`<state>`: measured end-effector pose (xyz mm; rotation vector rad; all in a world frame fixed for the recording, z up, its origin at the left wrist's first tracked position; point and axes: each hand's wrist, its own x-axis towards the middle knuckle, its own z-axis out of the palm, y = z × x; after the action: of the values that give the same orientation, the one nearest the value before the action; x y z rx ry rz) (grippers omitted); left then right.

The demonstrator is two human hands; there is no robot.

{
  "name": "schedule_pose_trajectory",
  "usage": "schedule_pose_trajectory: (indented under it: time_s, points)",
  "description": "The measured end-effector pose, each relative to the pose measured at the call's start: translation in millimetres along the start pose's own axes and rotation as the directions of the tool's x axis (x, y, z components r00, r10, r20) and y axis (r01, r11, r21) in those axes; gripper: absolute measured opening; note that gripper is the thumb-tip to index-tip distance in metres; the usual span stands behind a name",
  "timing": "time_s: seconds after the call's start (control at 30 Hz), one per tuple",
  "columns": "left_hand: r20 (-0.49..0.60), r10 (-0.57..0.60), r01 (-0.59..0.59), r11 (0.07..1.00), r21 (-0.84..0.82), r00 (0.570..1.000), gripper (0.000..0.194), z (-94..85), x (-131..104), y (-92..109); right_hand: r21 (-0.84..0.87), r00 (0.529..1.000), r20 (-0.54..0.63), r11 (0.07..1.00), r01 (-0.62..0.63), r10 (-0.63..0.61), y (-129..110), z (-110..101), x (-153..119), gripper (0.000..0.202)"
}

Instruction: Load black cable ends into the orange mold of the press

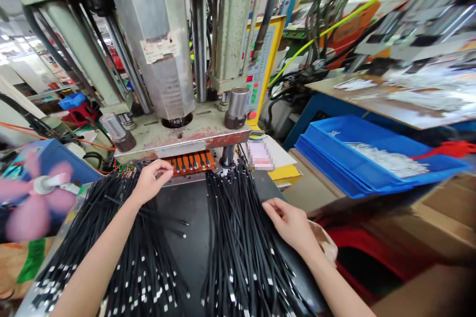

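Observation:
My left hand (152, 182) is raised at the left end of an orange mould strip (191, 162) in the press. Its thumb and fingers are curled together, and whatever may be between them is hidden. Several black cable ends lie side by side in that strip. My right hand (288, 220) is closed at the right edge of a pile of black cables (238, 237); its fingertips are partly hidden, so I cannot tell if it grips one. Another cable pile (137, 247) with silvery plug ends spreads under and beside my left forearm.
The press's metal plate (178, 133) and posts stand over the mould. A yellow control panel (266, 69) is behind it on the right. Blue trays (323, 148) with white parts stand at right. A pink fan (40, 185) spins at left. The black worktop (186, 252) shows between the piles.

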<state>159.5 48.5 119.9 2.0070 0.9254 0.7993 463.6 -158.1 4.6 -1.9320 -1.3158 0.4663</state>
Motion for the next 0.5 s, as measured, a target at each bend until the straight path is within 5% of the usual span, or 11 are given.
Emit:
schedule_pose_trajectory:
  time_s: [0.17, 0.33, 0.5]
  points:
    - [-0.075, -0.204, 0.167, 0.923, -0.345, 0.976, 0.025, 1.5, -17.2, -10.9, 0.025, 0.999, -0.034, 0.999, -0.023, 0.024, 1.4, 0.3, -1.2, 0.036]
    - [-0.067, -0.539, 0.387, 0.681, -0.622, 0.840, 0.038, -0.5, -36.3, -34.5, 0.083, 0.999, -0.026, 0.996, -0.028, 0.030, -9.3, -7.3, 4.8, 0.036]
    - [-0.086, -0.667, 0.424, 0.561, -0.711, 0.740, 0.037, 7.2, -28.2, -53.7, 0.240, 0.981, 0.165, 0.969, 0.059, -0.101, -45.5, -7.1, 37.3, 0.036]
